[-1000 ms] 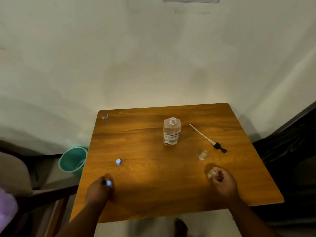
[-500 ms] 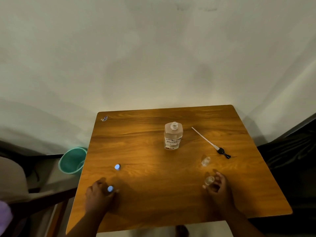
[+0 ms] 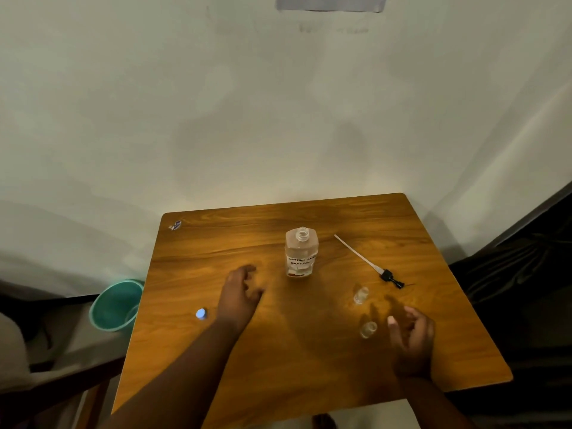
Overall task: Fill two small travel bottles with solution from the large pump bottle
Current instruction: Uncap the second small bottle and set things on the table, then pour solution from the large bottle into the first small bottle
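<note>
From my remote seat I log first the large bottle (image 3: 301, 252), upright near the middle of the wooden table (image 3: 309, 360), neck open and uncapped, clear body with clear liquid inside, though I cannot read the level; its white label bears handwriting that looks like "CONTACT LENS SOLUTION", only partly legible, with a small red mark under it. Item two, its pump (image 3: 390, 278), lying flat to the right of the bottle and apart from it, black head toward me, white dip tube (image 3: 356, 253) pointing to the far edge. Item three, a small clear travel bottle (image 3: 361, 294), upright and uncapped, between the pump head and my right hand; contents not discernible. Item four, a second small clear travel bottle (image 3: 368, 329), also upright and open, just beside the fingertips of my right hand (image 3: 410, 339), which is loosely curled, fingers released and gripping nothing. Item five, my left hand (image 3: 240, 294), above the table left of the large bottle, fingers spread and empty, short of the bottle. Item six, one small blue cap (image 3: 201, 313) on the table left of that wrist. Item seven, a small sticker (image 3: 175, 225) at the far left corner, print too small to read. Off the table, left, a teal bucket (image 3: 116, 305) on the floor; contents unclear.
</note>
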Demonstrator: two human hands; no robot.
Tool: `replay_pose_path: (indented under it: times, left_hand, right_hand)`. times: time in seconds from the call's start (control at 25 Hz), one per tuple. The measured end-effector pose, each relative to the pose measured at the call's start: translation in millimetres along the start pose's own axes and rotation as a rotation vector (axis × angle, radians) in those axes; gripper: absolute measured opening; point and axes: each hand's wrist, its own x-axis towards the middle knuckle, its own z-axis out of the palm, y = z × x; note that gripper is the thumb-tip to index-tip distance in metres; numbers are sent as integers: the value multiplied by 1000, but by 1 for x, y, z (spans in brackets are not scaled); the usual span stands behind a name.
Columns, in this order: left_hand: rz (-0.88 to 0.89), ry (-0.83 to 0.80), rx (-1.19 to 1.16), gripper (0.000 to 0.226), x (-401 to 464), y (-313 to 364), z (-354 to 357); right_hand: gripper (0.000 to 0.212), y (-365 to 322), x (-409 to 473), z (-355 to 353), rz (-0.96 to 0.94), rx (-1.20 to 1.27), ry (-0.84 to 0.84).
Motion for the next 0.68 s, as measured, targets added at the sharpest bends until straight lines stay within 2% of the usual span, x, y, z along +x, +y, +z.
replay_pose_path:
  times: [0.12, 0.24, 0.36, 0.44, 0.52, 0.6, 0.68]
  left_hand:
    - [-80, -88, -95, 85, 39, 41, 26]
    - [-82, -106, -136, 101, 74, 65, 42]
    - [-21, -170, -120, 88, 98, 78, 49]
    - [5, -206, -102, 75, 106, 79, 50]
    - [27, -224, -91, 73, 106, 80, 48]
    - [79, -243, -73, 72, 101, 86, 44]
    - [148, -290, -61, 71, 96, 99, 40]
  right_hand:
    - [54, -8, 1, 0, -66, 31, 5]
    - [43, -17, 6, -5, -129, 46, 36]
    - [23, -25, 18, -17, -176, 46, 13]
    - [25, -36, 26, -22, -174, 20, -27]
    - [25, -53, 35, -21, -210, 5, -100]
    - [29, -79, 50, -12, -249, 18, -268]
    - [47, -109, 67, 3, -226, 6, -489]
